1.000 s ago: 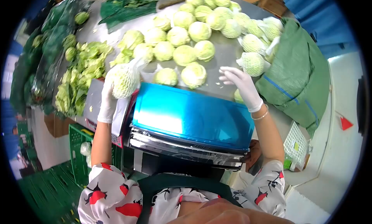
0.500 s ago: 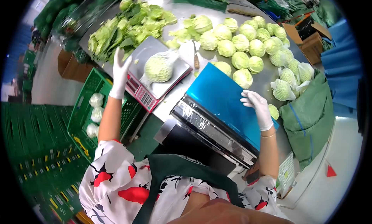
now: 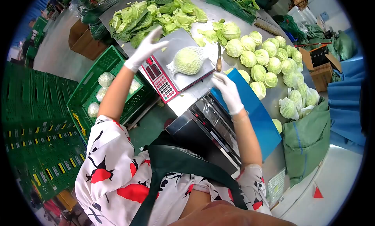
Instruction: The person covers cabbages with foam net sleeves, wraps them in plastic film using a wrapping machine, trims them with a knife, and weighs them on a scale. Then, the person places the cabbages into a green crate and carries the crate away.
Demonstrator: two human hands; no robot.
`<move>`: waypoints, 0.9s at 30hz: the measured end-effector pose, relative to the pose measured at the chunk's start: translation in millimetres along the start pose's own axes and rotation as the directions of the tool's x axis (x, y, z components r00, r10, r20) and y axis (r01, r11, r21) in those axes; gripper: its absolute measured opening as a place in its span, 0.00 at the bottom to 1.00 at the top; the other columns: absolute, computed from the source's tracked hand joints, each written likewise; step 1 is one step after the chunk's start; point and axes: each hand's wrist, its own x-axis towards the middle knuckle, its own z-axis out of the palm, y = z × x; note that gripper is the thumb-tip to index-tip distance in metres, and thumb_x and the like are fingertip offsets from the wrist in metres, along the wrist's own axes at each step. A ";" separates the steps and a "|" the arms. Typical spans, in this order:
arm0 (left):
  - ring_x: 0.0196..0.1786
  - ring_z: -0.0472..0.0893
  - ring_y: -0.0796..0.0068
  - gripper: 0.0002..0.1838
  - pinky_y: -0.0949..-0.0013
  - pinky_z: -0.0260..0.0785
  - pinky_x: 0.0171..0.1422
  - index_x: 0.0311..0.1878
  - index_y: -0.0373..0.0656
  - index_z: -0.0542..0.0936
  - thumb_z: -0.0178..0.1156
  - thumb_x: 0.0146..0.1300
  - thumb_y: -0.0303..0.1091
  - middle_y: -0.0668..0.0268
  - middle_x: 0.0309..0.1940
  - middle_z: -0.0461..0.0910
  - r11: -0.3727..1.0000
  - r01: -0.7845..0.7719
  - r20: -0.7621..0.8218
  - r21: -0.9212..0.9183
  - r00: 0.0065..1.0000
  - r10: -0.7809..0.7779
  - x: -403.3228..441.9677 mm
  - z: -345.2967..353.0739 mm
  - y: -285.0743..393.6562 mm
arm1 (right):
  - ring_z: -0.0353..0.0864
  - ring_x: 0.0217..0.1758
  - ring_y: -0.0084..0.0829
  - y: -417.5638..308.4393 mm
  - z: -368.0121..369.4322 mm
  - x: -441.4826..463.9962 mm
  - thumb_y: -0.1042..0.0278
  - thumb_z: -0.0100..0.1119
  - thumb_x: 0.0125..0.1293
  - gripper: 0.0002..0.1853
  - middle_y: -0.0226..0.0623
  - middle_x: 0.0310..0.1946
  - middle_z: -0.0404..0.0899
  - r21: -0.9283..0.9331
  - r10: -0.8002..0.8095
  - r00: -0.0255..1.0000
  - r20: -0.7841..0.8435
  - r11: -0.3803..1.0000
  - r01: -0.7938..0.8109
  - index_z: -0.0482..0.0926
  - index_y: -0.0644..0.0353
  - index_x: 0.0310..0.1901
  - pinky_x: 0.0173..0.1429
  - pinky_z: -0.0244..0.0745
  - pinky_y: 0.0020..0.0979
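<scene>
A cabbage in a white foam net [image 3: 188, 61] rests on the metal pan of a digital scale [image 3: 165, 86] with a red-edged keypad. My left hand [image 3: 145, 51], in a white glove, hovers by the scale's left corner, thumb and fingers spread with nothing in them. My gloved right hand [image 3: 227, 92] is over the near-left end of a blue panel [image 3: 258, 118], fingers stretched toward the scale and holding nothing I can see. Just beyond its fingertips lies a knife [image 3: 219, 65] with a wooden handle. Under my right forearm is a film-wrapping machine [image 3: 207, 122].
Bare cabbages [image 3: 258, 72] and several netted ones [image 3: 288, 107] cover the right of the table. Loose leaves [image 3: 156, 15] are heaped at the back left. A green crate [image 3: 80, 94] with wrapped cabbages stands at left, a green sack [image 3: 306, 140] at right.
My right hand has moved left across the blue panel toward the scale. My left hand now leans in closer over the scale's edge. The camera view has shifted.
</scene>
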 end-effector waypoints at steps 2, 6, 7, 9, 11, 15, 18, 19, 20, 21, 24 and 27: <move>0.78 0.59 0.51 0.53 0.56 0.52 0.80 0.79 0.40 0.54 0.69 0.58 0.57 0.46 0.77 0.56 0.994 0.102 0.107 -0.028 0.989 -0.099 9.8 24.6 -16.3 | 0.71 0.70 0.40 17.0 19.5 41.3 0.59 0.69 0.63 0.41 0.58 0.66 0.71 0.009 0.066 0.997 -0.026 0.998 -0.066 0.63 0.78 0.68 0.71 0.67 0.34; 0.76 0.62 0.54 0.55 0.59 0.53 0.79 0.78 0.36 0.53 0.70 0.58 0.56 0.45 0.75 0.59 0.970 0.223 0.297 -0.100 0.937 -0.184 18.8 77.7 -66.9 | 0.76 0.62 0.38 57.0 66.4 103.2 0.58 0.72 0.61 0.43 0.53 0.62 0.74 0.279 -0.128 0.989 0.076 0.955 0.102 0.60 0.79 0.67 0.66 0.73 0.33; 0.71 0.69 0.61 0.50 0.62 0.60 0.76 0.76 0.34 0.58 0.70 0.60 0.53 0.49 0.69 0.69 0.961 0.244 0.358 -0.127 0.915 -0.185 19.6 86.2 -68.2 | 0.78 0.59 0.33 59.4 76.7 105.9 0.60 0.70 0.64 0.38 0.50 0.59 0.77 0.315 -0.081 0.997 -0.007 0.946 0.079 0.63 0.77 0.66 0.61 0.76 0.30; 0.65 0.75 0.67 0.43 0.65 0.67 0.70 0.73 0.34 0.63 0.68 0.64 0.49 0.53 0.63 0.76 0.887 0.321 0.350 -0.334 0.915 -0.199 13.3 99.8 -52.7 | 0.78 0.59 0.31 48.9 63.2 104.0 0.61 0.70 0.65 0.35 0.47 0.57 0.78 0.144 -0.042 0.996 -0.080 0.988 0.053 0.66 0.74 0.65 0.62 0.74 0.29; 0.64 0.76 0.68 0.39 0.66 0.69 0.68 0.72 0.34 0.64 0.66 0.66 0.48 0.54 0.63 0.75 0.886 0.365 0.360 -0.285 0.898 -0.254 -2.8 117.1 -0.1 | 0.78 0.59 0.31 15.7 35.8 70.2 0.57 0.69 0.65 0.35 0.46 0.56 0.79 0.070 -0.192 0.969 -0.156 0.976 0.204 0.67 0.72 0.66 0.63 0.72 0.29; 0.62 0.76 0.71 0.32 0.68 0.70 0.67 0.70 0.34 0.66 0.63 0.69 0.41 0.57 0.62 0.76 0.829 0.322 0.523 -0.458 0.851 -0.041 -51.2 194.2 71.0 | 0.79 0.56 0.30 2.1 -65.7 -7.3 0.51 0.61 0.71 0.26 0.43 0.55 0.82 -0.245 -0.165 0.929 -0.331 0.966 0.084 0.78 0.65 0.59 0.64 0.70 0.29; 0.63 0.75 0.70 0.37 0.68 0.67 0.68 0.70 0.33 0.66 0.66 0.66 0.45 0.54 0.61 0.77 0.890 0.239 0.541 -0.388 0.841 0.010 -86.8 276.1 92.4 | 0.80 0.55 0.29 11.1 -113.4 -92.3 0.53 0.59 0.72 0.24 0.42 0.54 0.83 -0.220 -0.102 0.819 -0.565 0.975 -0.031 0.78 0.66 0.59 0.62 0.71 0.29; 0.64 0.75 0.68 0.39 0.66 0.66 0.69 0.71 0.33 0.65 0.67 0.65 0.48 0.53 0.61 0.77 0.907 0.245 0.581 -0.344 0.814 0.000 -98.3 299.8 92.5 | 0.80 0.55 0.29 24.9 -125.5 -118.5 0.54 0.59 0.72 0.24 0.42 0.53 0.83 -0.202 -0.090 0.778 -0.622 0.978 -0.048 0.78 0.67 0.58 0.62 0.71 0.30; 0.63 0.76 0.64 0.41 0.65 0.67 0.68 0.71 0.33 0.65 0.66 0.64 0.51 0.50 0.61 0.76 0.909 0.275 0.651 -0.314 0.759 -0.004 -109.5 317.8 94.6 | 0.79 0.55 0.29 34.0 -129.1 -142.4 0.54 0.58 0.73 0.23 0.42 0.53 0.83 -0.172 -0.064 0.738 -0.671 0.983 -0.071 0.78 0.67 0.58 0.62 0.71 0.30; 0.63 0.77 0.60 0.42 0.64 0.67 0.68 0.71 0.33 0.65 0.65 0.64 0.54 0.48 0.61 0.76 0.911 0.300 0.716 -0.281 0.698 -0.009 -119.1 331.8 94.9 | 0.79 0.55 0.29 42.5 -131.2 -161.8 0.55 0.57 0.74 0.23 0.42 0.53 0.83 -0.139 -0.037 0.696 -0.717 0.986 -0.091 0.78 0.67 0.58 0.63 0.71 0.30; 0.49 0.83 0.61 0.39 0.63 0.75 0.57 0.71 0.39 0.68 0.64 0.64 0.54 0.54 0.56 0.80 0.996 -0.092 0.681 0.003 0.730 0.066 -131.7 358.0 80.7 | 0.78 0.56 0.28 77.3 -133.0 -194.9 0.54 0.53 0.76 0.23 0.42 0.52 0.83 -0.022 0.030 0.594 -0.804 0.997 -0.080 0.78 0.68 0.59 0.64 0.69 0.30; 0.49 0.82 0.56 0.37 0.61 0.74 0.58 0.68 0.41 0.72 0.65 0.62 0.55 0.51 0.49 0.82 0.978 -0.204 0.615 0.042 0.777 0.136 -131.0 326.2 94.0 | 0.75 0.62 0.33 106.8 -137.8 -217.2 0.53 0.54 0.76 0.26 0.46 0.61 0.76 -0.150 -0.101 0.519 -0.849 0.987 -0.053 0.75 0.68 0.62 0.67 0.67 0.34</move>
